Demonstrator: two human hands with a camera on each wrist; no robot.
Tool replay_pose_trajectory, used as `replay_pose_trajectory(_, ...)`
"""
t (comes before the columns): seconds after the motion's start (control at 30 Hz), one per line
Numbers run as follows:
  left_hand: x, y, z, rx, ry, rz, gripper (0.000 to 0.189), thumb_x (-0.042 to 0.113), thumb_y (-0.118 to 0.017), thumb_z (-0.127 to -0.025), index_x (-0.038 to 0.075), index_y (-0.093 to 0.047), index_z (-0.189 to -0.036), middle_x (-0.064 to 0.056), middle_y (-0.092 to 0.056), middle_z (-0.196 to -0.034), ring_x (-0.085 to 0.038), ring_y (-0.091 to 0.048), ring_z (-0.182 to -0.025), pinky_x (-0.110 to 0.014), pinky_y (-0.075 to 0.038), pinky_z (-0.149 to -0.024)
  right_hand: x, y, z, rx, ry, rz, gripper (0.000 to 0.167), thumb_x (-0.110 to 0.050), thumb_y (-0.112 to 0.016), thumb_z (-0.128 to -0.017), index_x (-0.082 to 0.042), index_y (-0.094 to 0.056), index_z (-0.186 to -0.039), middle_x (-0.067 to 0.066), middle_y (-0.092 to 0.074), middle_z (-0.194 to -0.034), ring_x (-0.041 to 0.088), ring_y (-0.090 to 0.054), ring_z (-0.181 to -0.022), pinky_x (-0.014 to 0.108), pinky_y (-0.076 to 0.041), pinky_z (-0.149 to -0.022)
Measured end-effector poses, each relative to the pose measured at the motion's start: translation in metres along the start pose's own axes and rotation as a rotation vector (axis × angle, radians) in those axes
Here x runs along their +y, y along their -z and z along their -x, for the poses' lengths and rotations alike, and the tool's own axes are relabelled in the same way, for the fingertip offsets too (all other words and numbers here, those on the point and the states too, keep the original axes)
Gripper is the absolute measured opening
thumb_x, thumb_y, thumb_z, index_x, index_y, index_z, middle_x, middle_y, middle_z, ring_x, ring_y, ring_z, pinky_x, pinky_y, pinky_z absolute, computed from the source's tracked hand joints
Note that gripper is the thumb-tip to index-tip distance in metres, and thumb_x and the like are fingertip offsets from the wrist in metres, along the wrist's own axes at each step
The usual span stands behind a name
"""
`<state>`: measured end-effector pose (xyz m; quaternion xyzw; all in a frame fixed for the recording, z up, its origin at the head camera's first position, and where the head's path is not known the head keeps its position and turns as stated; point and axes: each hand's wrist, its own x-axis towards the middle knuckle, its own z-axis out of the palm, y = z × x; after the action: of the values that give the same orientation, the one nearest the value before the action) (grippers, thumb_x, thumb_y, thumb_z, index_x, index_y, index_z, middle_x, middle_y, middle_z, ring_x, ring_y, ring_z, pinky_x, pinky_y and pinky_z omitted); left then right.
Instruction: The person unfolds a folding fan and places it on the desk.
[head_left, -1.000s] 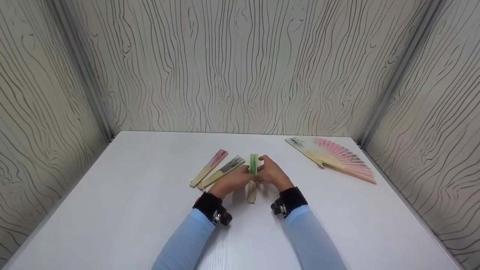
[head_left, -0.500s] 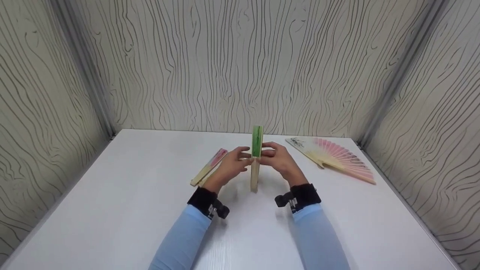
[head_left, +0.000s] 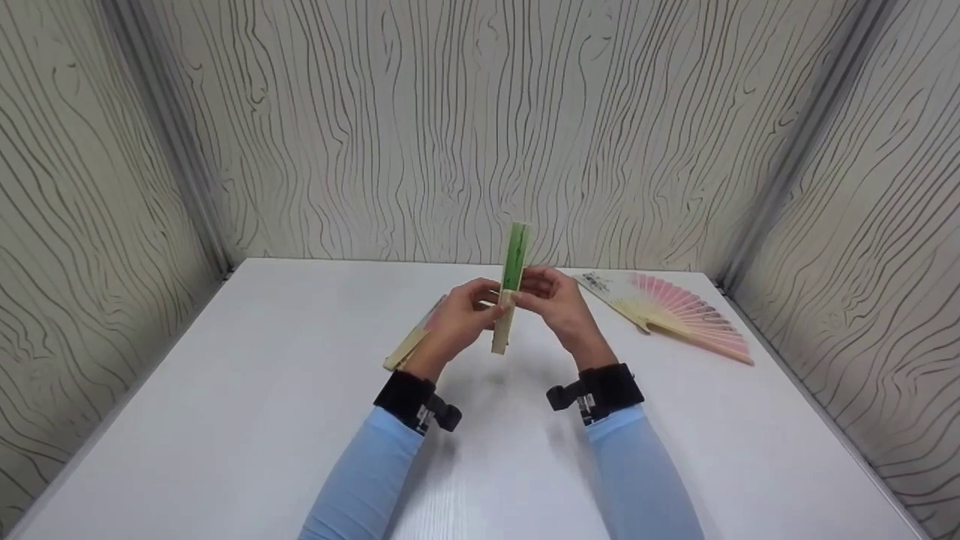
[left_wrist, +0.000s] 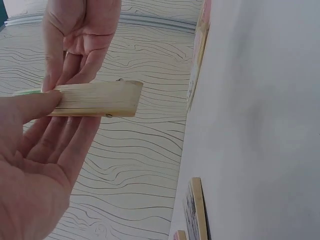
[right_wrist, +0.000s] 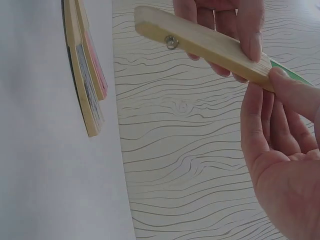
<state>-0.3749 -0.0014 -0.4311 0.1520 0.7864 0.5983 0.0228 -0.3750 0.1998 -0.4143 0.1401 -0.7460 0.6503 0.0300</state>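
A folded hand fan [head_left: 514, 255] with green cloth and pale wooden ribs is held upright above the white table, tilted slightly. The left hand [head_left: 459, 319] pinches its left side with the thumb in front and fingers behind. From the other side the right hand [head_left: 566, 311] grips it the same way, thumb on the ribs. In the left wrist view, the bare rib end of the green fan [left_wrist: 105, 98] sticks out past both thumbs. A round metal rivet [right_wrist: 171, 42] shows near that end in the right wrist view.
Two folded fans lie left of centre, partly behind the left hand: one pink [right_wrist: 97, 62], one grey [right_wrist: 87, 90]. A spread pink-and-white fan [head_left: 686, 315] lies at the back right. Wood-patterned panels [head_left: 480, 135] stand behind the white table [head_left: 247, 420].
Both hands have lifted the green fan off the table, up and away from the front edge. The fan stays folded, and its top now leans slightly right. The other fans have not moved.
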Motion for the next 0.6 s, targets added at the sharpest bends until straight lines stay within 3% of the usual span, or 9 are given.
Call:
replay_pose_trajectory(0.13,-0.0008,0.0002,-0.0012,0.016,-0.009,0.07,0.029,0.019,-0.075,-0.104,0.015,-0.072,-0.133,-0.01,-0.078,-0.126,-0.026,-0.078,-0.116,-0.041,-0.069,-0.098,0.0008,0.0,-0.0004,-0.022,-0.005,-0.007,0.036,-0.008,-0.077,-0.101,-0.001,-0.07,-0.135,0.008,-0.079,-0.123,0.014,-0.075,-0.115,0.031,-0.064,-0.106)
replay_pose_trajectory(0.33,0.0,0.0023,-0.0015,0.009,-0.008,0.125,0.03,0.019,-0.076,-0.104,0.014,-0.074,-0.134,-0.009,-0.08,-0.124,-0.024,-0.079,-0.116,-0.04,-0.068,-0.1,-0.0009,0.0043,-0.0002,-0.052,-0.007,0.012,0.033,-0.012,-0.076,-0.102,-0.003,-0.073,-0.134,0.006,-0.079,-0.121,0.015,-0.076,-0.113,0.035,-0.064,-0.108)
replay_pose_trajectory(0.6,-0.0024,0.0032,-0.0007,-0.001,-0.025,0.134,0.032,0.018,-0.073,-0.106,0.014,-0.075,-0.137,-0.011,-0.078,-0.128,-0.024,-0.078,-0.116,-0.037,-0.068,-0.099,0.0006,0.0035,0.0,-0.052,-0.004,0.022,0.031,-0.011,-0.076,-0.103,-0.003,-0.072,-0.133,0.009,-0.077,-0.124,0.017,-0.075,-0.116,0.039,-0.063,-0.111)
